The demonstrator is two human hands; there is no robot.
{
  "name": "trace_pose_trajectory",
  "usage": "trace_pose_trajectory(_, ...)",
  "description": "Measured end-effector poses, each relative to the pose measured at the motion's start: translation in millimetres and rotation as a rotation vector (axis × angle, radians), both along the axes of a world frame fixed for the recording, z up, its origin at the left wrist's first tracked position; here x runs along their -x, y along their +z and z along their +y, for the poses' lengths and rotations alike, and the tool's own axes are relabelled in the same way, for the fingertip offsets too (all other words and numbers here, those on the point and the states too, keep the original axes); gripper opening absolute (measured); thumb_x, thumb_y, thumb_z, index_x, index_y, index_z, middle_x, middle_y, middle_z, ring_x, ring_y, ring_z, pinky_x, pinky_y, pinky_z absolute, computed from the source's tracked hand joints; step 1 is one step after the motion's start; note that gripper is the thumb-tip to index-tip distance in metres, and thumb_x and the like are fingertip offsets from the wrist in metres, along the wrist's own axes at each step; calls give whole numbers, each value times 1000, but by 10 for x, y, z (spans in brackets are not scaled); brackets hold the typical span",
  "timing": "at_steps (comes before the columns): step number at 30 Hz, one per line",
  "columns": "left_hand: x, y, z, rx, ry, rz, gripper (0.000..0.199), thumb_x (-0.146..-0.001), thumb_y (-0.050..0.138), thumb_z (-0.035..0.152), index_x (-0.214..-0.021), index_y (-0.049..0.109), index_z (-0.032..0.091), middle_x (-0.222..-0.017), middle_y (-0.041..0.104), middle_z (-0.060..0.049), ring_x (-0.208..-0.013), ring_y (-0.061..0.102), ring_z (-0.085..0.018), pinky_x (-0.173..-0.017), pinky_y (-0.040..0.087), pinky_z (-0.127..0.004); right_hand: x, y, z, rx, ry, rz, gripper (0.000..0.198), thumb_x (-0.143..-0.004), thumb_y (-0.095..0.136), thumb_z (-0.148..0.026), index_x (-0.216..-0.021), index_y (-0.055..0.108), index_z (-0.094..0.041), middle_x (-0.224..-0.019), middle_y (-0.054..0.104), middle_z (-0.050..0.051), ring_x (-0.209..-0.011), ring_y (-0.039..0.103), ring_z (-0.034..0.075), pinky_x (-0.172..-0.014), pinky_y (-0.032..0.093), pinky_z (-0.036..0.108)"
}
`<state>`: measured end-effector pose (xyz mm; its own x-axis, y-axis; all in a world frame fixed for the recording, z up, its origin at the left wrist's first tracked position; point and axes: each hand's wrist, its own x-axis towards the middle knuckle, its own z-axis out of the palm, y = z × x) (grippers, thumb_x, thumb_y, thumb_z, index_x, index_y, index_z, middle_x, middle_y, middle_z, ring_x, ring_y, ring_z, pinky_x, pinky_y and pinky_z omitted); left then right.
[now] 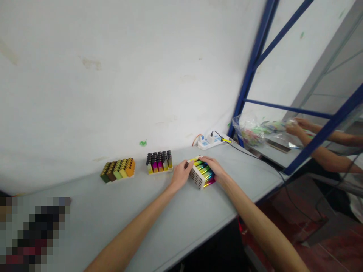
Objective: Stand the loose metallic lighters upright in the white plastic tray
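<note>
A white slotted tray (196, 176) filled with shiny rainbow-coloured lighters (206, 174) lies tipped on its side on the table. My left hand (180, 175) grips the tray at its left end, thumb near the upper edge. Wrapped over the far side of the lighters is my right hand (213, 166), its fingers partly hidden. Just left of my left hand, a second tray holds upright black-topped lighters (159, 162) with yellow and magenta bodies. Farther left stands a third group of lighters (118, 170) in green, brown and orange.
A white power strip (211, 141) with a plugged-in black cable lies against the wall, the cable running right over the grey table (141, 211). A blue metal frame (248, 81) rises at right. Beyond it, another person's hands (296, 126) are near clear plastic bags (251, 130).
</note>
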<state>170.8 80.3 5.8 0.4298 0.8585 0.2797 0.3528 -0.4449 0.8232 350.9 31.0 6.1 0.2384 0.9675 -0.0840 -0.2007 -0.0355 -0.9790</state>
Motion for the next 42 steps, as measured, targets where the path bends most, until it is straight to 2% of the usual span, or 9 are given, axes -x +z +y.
trace_pose_trajectory(6,-98,-10,4,-23,40,-80,35,-103,46,49,-111,66,22,-88,74,-2,-86,71,-23,-80,52,-32,-15,6,77,-39,-67,-29,42,-73,82,-41,-111,78,-24,-101,81,4,-94,75,25,-84,59,36)
trace_pose_trajectory(8,-132,-24,-29,-29,34,-106,38,-105,45,50,-127,61,23,-91,74,-2,-88,72,-23,-84,54,-34,-50,7,94,-58,-66,-46,44,-74,80,-41,-114,78,-24,-104,82,5,-97,75,26,-88,59,39)
trace_pose_trajectory(11,-149,-53,-85,-57,-32,-135,54,-100,58,53,-145,51,24,-118,72,-7,-112,69,-26,-100,53,-40,-124,3,106,-115,-65,-95,42,-75,77,-40,-115,77,-25,-120,80,6,-109,74,26,-98,57,40)
trace_pose_trajectory(13,-139,-66,-109,-82,-101,-139,68,-88,74,55,-145,52,24,-136,65,-10,-129,61,-29,-112,46,-43,-178,1,115,-152,-59,-150,39,-76,75,-39,-112,78,-25,-127,78,6,-116,71,26,-105,54,40)
trace_pose_trajectory(16,-113,-64,-123,-101,-183,-125,91,-70,89,52,-148,51,23,-147,57,-13,-141,51,-34,-121,39,-48,-251,22,138,-175,-29,-270,35,-79,71,-40,-108,80,-23,-125,78,7,-116,71,27,-107,53,42)
trace_pose_trajectory(22,-101,-58,-169,-73,-210,-35,129,-61,95,51,-165,26,19,-157,40,-20,-150,38,-39,-125,31,-55,-278,151,168,-184,46,-589,30,-89,66,-42,-105,80,-22,-119,79,9,-114,70,28,-108,47,44)
trace_pose_trajectory(26,-142,-99,-212,-71,-180,-38,134,-63,94,53,-167,17,22,-152,44,-19,-147,42,-39,-124,33,-54,-153,147,176,-171,24,-766,27,-92,68,-42,-108,75,-22,-117,76,10,-114,66,29,-108,42,42)
trace_pose_trajectory(30,-154,-115,-223,-86,-168,-28,129,-64,93,52,-166,19,22,-151,45,-18,-145,44,-38,-124,33,-53,-127,104,186,-162,5,-851,23,-92,69,-47,-103,71,-26,-101,75,6,-99,66,27,-96,45,38)
trace_pose_trajectory(42,-112,-115,-245,-110,-159,-18,120,-67,92,49,-164,26,25,-150,46,-16,-143,47,-36,-122,36,-51,-532,1,236,-289,-24,-781,31,-94,58,-52,-93,73,-24,-95,76,1,-94,66,24,-91,47,33)
